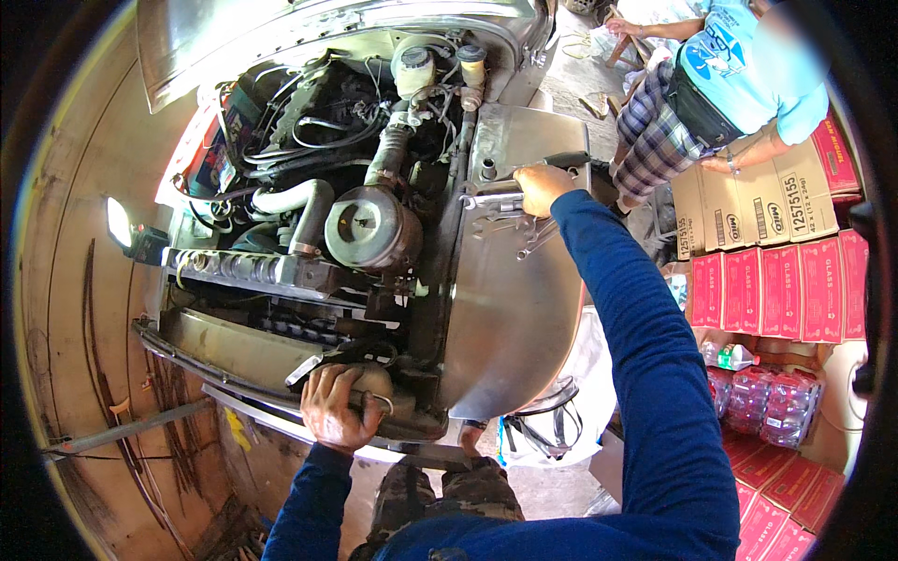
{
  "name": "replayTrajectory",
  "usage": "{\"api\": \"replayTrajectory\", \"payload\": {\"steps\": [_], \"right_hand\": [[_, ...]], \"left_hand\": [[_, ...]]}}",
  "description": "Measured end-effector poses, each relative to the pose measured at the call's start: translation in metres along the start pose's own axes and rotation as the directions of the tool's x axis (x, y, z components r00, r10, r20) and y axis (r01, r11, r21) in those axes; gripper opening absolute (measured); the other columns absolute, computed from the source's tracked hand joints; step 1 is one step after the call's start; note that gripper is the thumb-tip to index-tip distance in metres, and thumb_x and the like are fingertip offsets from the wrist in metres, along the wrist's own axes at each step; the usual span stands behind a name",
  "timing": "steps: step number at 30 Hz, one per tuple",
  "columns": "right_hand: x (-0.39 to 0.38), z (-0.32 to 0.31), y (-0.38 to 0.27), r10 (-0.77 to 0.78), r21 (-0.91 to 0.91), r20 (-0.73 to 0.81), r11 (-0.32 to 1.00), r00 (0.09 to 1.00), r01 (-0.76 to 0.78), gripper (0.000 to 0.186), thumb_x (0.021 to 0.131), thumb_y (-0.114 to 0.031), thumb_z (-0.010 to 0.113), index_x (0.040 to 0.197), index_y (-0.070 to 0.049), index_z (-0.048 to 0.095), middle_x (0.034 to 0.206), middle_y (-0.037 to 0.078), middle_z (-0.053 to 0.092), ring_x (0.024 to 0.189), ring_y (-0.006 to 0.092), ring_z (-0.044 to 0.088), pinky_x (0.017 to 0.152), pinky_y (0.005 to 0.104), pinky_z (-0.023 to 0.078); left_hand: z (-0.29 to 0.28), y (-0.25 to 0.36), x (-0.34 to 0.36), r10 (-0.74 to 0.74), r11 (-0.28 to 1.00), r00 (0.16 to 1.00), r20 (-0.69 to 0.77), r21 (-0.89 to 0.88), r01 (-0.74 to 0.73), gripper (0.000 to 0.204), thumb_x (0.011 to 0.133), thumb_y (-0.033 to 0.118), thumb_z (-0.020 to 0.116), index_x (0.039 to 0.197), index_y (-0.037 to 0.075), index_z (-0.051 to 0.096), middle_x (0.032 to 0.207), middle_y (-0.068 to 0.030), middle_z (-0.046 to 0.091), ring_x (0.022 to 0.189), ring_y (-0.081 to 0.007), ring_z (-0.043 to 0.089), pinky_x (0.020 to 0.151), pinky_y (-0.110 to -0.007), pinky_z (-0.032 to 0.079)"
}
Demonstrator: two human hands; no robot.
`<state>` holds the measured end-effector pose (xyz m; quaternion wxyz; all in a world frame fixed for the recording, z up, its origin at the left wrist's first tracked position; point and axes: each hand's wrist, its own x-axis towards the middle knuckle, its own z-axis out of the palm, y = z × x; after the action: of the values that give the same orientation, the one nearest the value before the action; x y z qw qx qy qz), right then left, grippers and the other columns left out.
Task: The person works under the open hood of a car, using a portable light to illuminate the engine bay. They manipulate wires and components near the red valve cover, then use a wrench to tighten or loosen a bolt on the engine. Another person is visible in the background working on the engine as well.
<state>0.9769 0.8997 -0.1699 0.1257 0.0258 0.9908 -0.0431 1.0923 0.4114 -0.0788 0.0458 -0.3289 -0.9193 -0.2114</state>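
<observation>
The right hand [541,190] is in among the wrenches [536,241] atop the fender [510,318], whether clasping one I can't tell; the left hand [339,404] rests on the vehicle's front [234,341], grip equally unclear. Danger: on smooth metal, one careless nudge could send them sliding off.

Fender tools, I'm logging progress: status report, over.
Right hand at the wrenches on the fender, grip unclear. Left hand at the vehicle's front edge. Another person beyond the fender, clear of the wrenches.
</observation>
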Motion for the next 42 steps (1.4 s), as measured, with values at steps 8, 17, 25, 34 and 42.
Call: {"api": "replayTrajectory", "payload": {"steps": [8,17,25,34,42], "right_hand": [[-0.069,-0.026,-0.017,0.045,0.585,0.192,0.797,0.98,-0.151,0.02,0.097,-0.016,0.06,0.107,0.0,0.067,0.079,0.01,0.067,0.071,0.0182,0.064,0.068,0.0351,0.052],[-0.242,-0.014,-0.144,0.126,0.975,0.008,-0.219,0.992,0.02,0.026,0.105,-0.02,0.057,0.118,0.002,0.063,0.095,0.009,0.07,0.087,0.0192,0.068,0.073,0.0326,0.054],[-0.311,-0.079,-0.352,0.15,0.825,-0.007,-0.557,0.989,0.091,0.034,0.106,-0.019,0.056,0.134,0.001,0.054,0.124,0.022,0.068,0.111,0.0329,0.068,0.097,0.0486,0.055],[-0.333,-0.071,-0.628,0.133,0.734,-0.008,-0.672,0.991,0.096,0.026,0.105,-0.02,0.055,0.126,-0.005,0.058,0.129,0.019,0.066,0.122,0.0344,0.063,0.1,0.0486,0.054],[-0.323,-0.059,-0.868,-0.117,0.765,-0.107,-0.644,0.987,0.007,0.025,0.105,-0.018,0.057,0.124,-0.002,0.061,0.12,0.023,0.069,0.111,0.0364,0.069,0.096,0.0496,0.056]], "left_hand": [[-0.004,0.001,-0.001,0.01,1.0,0.998,-0.062,-0.017,-0.011,0.036,0.072,0.027,0.071,0.101,0.006,0.071,0.099,-0.0123,0.068,0.096,-0.0348,0.064,0.083,-0.046,0.051],[0.002,-0.007,-0.015,0.052,0.999,0.989,-0.141,0.022,-0.05,0.033,0.078,0.031,0.07,0.101,0.007,0.071,0.101,-0.0136,0.066,0.099,-0.0361,0.063,0.084,-0.047,0.051],[-0.058,-0.011,-0.099,0.139,0.881,0.965,-0.222,-0.417,-0.222,0.039,0.078,0.012,0.074,0.117,0.006,0.068,0.116,-0.0181,0.064,0.109,-0.0411,0.06,0.098,-0.048,0.049],[-0.215,-0.157,-0.337,0.012,0.615,0.945,0.328,-0.747,0.251,0.03,0.095,0.014,0.071,0.118,-0.003,0.066,0.101,-0.0159,0.073,0.092,-0.0224,0.07,0.082,-0.036,0.056],[-0.334,-0.286,-0.444,-0.287,0.42,0.945,0.157,-0.866,0.272,0.032,0.1,0.018,0.067,0.123,-0.005,0.064,0.099,-0.0087,0.073,0.093,-0.0148,0.065,0.086,-0.03,0.053]]}}
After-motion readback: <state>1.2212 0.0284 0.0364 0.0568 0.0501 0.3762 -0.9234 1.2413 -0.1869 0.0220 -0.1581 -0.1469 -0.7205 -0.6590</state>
